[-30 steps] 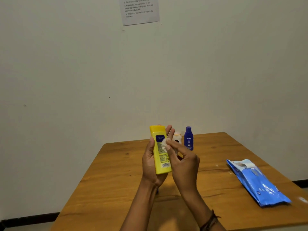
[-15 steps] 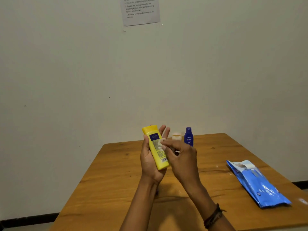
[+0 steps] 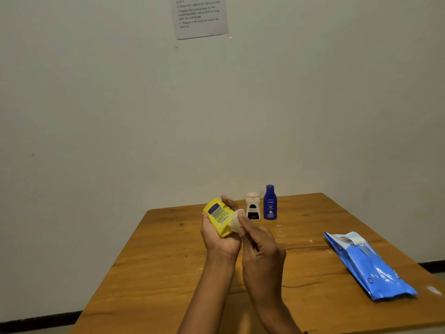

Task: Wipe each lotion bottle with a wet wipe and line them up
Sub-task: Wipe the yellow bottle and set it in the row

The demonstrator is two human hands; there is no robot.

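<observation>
Your left hand (image 3: 218,239) grips yellow bottle (image 3: 219,217), right hand (image 3: 261,249) pinches wipe (image 3: 234,221); wooden table (image 3: 168,273), plain wall (image 3: 96,116), blue pack (image 3: 368,266) right

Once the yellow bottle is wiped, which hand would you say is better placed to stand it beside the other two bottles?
Probably the left hand: it already grips the yellow bottle, while the right hand is occupied with the wipe.
</observation>
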